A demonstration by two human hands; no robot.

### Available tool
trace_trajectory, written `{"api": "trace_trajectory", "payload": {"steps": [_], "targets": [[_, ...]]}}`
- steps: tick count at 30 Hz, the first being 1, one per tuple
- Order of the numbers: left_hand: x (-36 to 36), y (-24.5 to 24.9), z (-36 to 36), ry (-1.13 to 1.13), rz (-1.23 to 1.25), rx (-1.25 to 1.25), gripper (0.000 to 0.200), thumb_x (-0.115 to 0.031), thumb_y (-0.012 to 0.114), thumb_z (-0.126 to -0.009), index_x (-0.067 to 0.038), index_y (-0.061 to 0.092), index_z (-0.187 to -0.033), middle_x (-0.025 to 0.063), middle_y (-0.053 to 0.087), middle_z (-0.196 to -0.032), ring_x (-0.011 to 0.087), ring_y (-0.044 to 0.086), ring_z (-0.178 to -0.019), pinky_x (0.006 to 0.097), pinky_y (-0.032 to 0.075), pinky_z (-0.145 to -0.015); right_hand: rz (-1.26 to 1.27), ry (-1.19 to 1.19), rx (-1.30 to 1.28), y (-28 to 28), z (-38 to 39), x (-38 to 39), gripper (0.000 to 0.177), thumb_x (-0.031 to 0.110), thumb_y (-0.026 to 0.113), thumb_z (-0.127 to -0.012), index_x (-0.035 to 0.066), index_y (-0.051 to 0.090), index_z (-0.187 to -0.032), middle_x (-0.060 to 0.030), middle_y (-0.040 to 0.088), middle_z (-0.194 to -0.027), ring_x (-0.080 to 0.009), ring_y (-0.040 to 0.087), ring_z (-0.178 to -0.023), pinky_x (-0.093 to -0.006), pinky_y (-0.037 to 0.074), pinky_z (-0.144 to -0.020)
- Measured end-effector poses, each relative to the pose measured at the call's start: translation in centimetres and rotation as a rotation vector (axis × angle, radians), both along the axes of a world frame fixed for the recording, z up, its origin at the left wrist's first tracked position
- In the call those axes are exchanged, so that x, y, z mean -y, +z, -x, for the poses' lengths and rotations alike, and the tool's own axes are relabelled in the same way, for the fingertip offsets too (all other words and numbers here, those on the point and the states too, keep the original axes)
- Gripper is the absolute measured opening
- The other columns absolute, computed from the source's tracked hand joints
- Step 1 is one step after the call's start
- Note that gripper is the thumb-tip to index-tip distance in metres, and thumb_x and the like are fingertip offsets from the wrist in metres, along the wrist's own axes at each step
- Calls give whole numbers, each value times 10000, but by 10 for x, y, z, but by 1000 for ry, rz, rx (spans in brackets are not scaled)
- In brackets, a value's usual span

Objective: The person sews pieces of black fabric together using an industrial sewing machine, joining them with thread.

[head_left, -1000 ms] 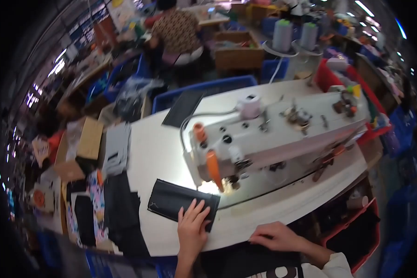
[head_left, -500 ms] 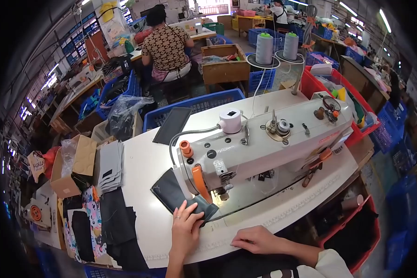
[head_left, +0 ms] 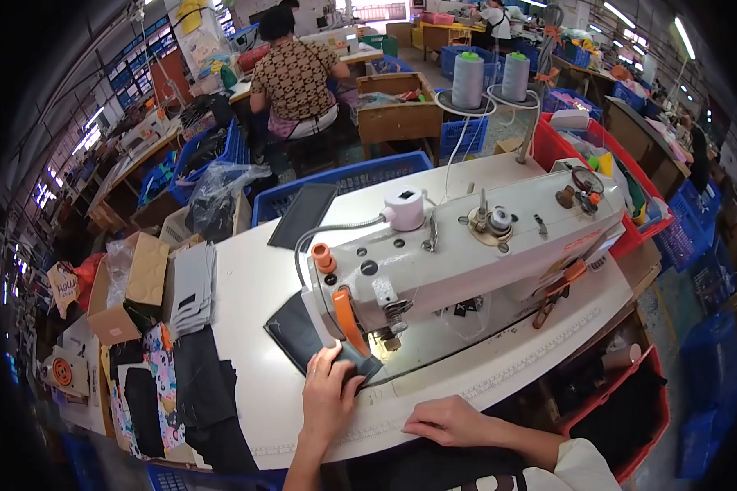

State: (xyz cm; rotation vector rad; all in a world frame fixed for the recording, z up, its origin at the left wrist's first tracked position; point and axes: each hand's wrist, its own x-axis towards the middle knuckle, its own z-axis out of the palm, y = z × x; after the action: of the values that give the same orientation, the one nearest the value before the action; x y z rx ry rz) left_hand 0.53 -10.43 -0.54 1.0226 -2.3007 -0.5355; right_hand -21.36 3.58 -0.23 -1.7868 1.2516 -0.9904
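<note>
Pressing soft-looking, likely light fabric [head_left: 293, 326] at its five-o'clock edge, the best hold, the left hand [head_left: 326, 403] arches open; the right hand [head_left: 450, 421] curls closed.

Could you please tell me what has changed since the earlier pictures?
The flat black rectangular piece has turned and slid further under the grey metal sewing machine. The left hand, on it throughout, moved along, fingers now more curled. The right hand stays near the white table's front edge.
</note>
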Motion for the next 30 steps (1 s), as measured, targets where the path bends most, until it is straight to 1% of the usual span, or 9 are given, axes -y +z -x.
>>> {"api": "trace_trajectory", "payload": {"steps": [3,11,15,18,20,22,26,27,30], "targets": [[5,-4,4,-5,89,-11,331,-93,790,-811,-8,623,-1084,181,638,-1144,401,591,-1150,433,463,-1040,50,-1,-65,0,1,6,132,179,706,-943,53,712,-909,-122,678,-831,-335,670,-741,-403,532,-660],[15,-5,1,-16,3,26,281,-68,767,-814,-26,644,-1063,139,648,-1134,363,607,-1139,489,407,-1111,294,-132,-371,1,15,41,119,76,763,-851,31,704,-945,-120,667,-812,-329,663,-739,-412,525,-640],[12,3,-4,9,-1,140,303,-36,748,-821,-34,648,-1107,168,635,-1228,366,551,-1295,537,364,-1157,299,-299,-435,1,34,26,128,63,753,-849,37,690,-958,-108,665,-823,-304,660,-741,-407,521,-656],[7,6,0,103,225,162,304,6,731,-797,-45,652,-1086,123,646,-1151,325,592,-1220,482,446,-1074,266,-600,-421,-6,65,10,128,32,723,-853,33,678,-972,-108,667,-874,-291,656,-759,-387,514,-675],[3,2,6,57,164,102,301,10,725,-794,-51,655,-1081,107,642,-1127,310,601,-1170,460,467,-1025,261,-863,-523,-5,99,2,105,39,693,-881,17,667,-981,-118,662,-907,-302,650,-812,-384,512,-725],[-1,-2,14,-33,53,-21,297,16,712,-788,-62,659,-1070,76,635,-1080,279,619,-1070,417,510,-928,230,-1024,-826,-9,144,-7,206,93,669,-936,-8,633,-1112,-160,661,-1015,-319,653,-896,-382,509,-815],[5,-8,32,-73,163,35,289,-7,708,-772,-73,662,-1049,46,607,-996,247,602,-918,384,518,-788,54,-1230,-937,-14,169,2,299,167,679,-941,-13,614,-1169,-170,657,-1038,-318,642,-930,-378,495,-859],[6,-9,34,-75,167,32,289,-7,708,-772,-73,662,-1049,46,607,-996,247,602,-918,384,518,-788,57,-1235,-938,-15,179,-3,299,167,679,-941,-13,614,-1169,-170,657,-1038,-318,642,-930,-378,495,-859],[7,-11,34,-137,309,122,294,-25,704,-746,-65,661,-1034,43,591,-957,239,601,-865,363,513,-742,-48,-1109,-570,-23,208,-31,277,164,695,-938,-6,609,-1139,-164,627,-968,-298,603,-851,-367,482,-820]]}}
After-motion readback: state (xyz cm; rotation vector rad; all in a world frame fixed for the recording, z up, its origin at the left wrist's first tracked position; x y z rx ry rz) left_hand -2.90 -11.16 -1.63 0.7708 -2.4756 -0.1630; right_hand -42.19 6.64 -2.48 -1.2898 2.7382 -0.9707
